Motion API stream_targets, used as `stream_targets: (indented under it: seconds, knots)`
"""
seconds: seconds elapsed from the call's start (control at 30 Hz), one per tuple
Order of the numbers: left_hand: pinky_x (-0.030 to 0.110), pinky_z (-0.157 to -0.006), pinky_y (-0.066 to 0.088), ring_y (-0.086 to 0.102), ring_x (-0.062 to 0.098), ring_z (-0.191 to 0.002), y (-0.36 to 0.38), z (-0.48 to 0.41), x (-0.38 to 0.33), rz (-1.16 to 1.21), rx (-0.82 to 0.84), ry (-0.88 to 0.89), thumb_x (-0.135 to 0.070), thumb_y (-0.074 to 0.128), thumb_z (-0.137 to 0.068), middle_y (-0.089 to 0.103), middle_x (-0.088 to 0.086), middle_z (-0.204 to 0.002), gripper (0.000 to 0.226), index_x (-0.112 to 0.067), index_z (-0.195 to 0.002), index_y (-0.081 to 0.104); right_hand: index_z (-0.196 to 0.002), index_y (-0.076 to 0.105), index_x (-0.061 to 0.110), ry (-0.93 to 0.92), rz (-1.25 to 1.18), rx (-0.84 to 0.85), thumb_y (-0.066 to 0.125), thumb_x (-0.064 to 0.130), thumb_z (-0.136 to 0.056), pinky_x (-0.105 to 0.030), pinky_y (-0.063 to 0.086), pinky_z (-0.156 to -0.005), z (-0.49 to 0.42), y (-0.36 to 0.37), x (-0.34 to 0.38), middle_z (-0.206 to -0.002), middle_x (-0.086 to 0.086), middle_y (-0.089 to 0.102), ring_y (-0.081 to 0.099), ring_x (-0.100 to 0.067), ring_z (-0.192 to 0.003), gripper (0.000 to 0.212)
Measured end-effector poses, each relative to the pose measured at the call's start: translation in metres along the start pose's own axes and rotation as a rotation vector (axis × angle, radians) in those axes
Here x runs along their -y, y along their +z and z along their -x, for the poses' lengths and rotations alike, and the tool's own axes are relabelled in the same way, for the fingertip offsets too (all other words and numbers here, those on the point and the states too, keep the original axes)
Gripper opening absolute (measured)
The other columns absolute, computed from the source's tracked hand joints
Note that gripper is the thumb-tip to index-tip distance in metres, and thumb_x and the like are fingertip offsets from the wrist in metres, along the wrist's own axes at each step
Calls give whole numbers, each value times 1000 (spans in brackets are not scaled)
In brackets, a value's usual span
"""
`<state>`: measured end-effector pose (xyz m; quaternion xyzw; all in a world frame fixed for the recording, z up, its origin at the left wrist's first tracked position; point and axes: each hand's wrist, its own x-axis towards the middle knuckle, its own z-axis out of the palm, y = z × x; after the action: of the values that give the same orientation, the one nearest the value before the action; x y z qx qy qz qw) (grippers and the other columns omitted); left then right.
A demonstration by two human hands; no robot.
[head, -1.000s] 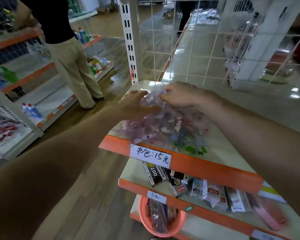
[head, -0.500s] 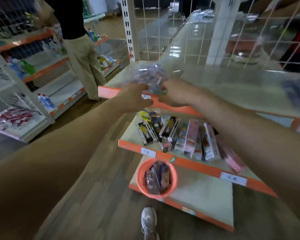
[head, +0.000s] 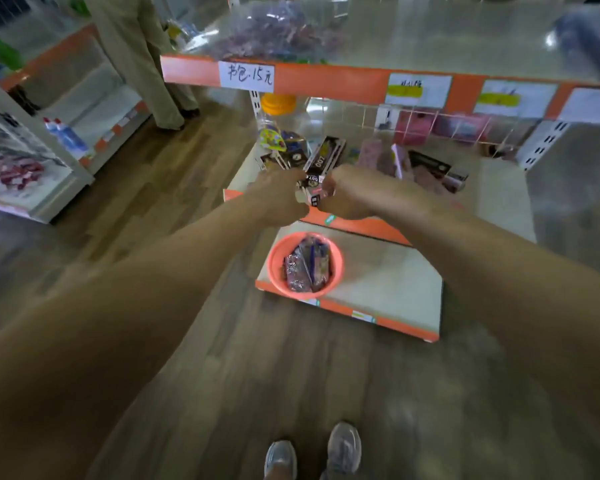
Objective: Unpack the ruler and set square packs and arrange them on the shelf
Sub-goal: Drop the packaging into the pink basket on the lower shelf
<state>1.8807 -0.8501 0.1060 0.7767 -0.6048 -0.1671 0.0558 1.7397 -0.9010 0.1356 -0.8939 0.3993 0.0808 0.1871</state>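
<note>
Pack (head: 314, 197), slim and box-shaped, pinched between left hand (head: 279, 197) and right hand (head: 345, 195).

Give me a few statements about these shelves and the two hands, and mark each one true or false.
1. The pink basin stands on the lowest shelf and has packs in it. True.
2. The clear bag of packs lies on the floor. False: it lies on the top shelf.
3. The left hand and the right hand meet at the front of the middle shelf, both holding a small pack. True.
4. The handwritten price label is stuck to the lowest shelf's edge. False: it is on the top shelf's orange edge.
</note>
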Motion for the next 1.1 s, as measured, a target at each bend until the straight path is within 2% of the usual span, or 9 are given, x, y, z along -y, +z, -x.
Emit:
stream_targets:
  seconds: [0.1,0.27,0.37,0.43,0.5,0.7,0.83,0.93,1.1]
  knots:
    - [46,-97,42,47,38,-119,31,3,5,-8,74,-2,-26,66,-81,49,21,-124,57,-17,-134,48,-117,63,7,59,-54,38,56,27,-91,-32,49,-82,3,30,-9,-117,-16,63,60,-32,-105,34]
    - [43,-102,39,43,35,-125,78,10,5,-39,171,7,-38,64,-79,41,18,-136,68,-19,-140,41,-125,56,3,148,-120,116,53,30,-95,-35,47,-94,22,75,-20,-130,-16,55,54,-33,-115,41]
    - [44,-102,40,43,36,-126,102,15,3,-76,207,68,-34,58,-86,45,18,-136,58,-19,-139,42,-125,56,1,211,-161,151,51,28,-97,-36,47,-94,38,99,-26,-130,-18,55,54,-33,-115,40]
    - [45,-98,42,47,37,-121,112,22,-3,-91,235,115,-37,54,-77,50,15,-130,56,-19,-130,50,-125,56,2,252,-170,164,48,28,-97,-37,46,-96,48,114,-29,-131,-17,55,53,-33,-117,38]
    - [45,-98,43,48,36,-121,120,28,-8,-95,289,128,-37,56,-70,51,13,-130,61,-21,-129,50,-125,58,3,289,-174,171,47,29,-98,-38,44,-100,59,125,-32,-131,-15,55,52,-33,-120,40]
    - [45,-94,47,50,36,-117,129,35,-8,-82,300,159,-21,63,-76,51,13,-129,58,-22,-132,50,-124,58,4,389,-222,141,52,23,-94,-37,46,-96,82,147,-36,-130,-13,55,55,-31,-115,36]
    - [46,-93,47,51,36,-114,145,43,-1,-113,335,182,-30,57,-62,54,12,-123,69,-31,-130,48,-124,57,8,422,-261,130,52,23,-95,-31,45,-89,85,163,-32,-129,-11,55,56,-30,-111,33]
    - [45,-95,47,49,37,-116,165,45,6,-115,370,156,-34,53,-59,54,14,-123,70,-30,-129,50,-124,57,8,436,-273,134,50,24,-96,-32,43,-91,82,178,-33,-131,-11,53,54,-30,-114,33]
    - [35,-96,46,53,29,-114,202,44,28,-48,388,142,-35,62,-76,56,9,-126,53,-19,-126,55,-126,55,7,430,-267,170,50,22,-96,-31,41,-95,75,210,-34,-134,-9,51,50,-29,-120,34]
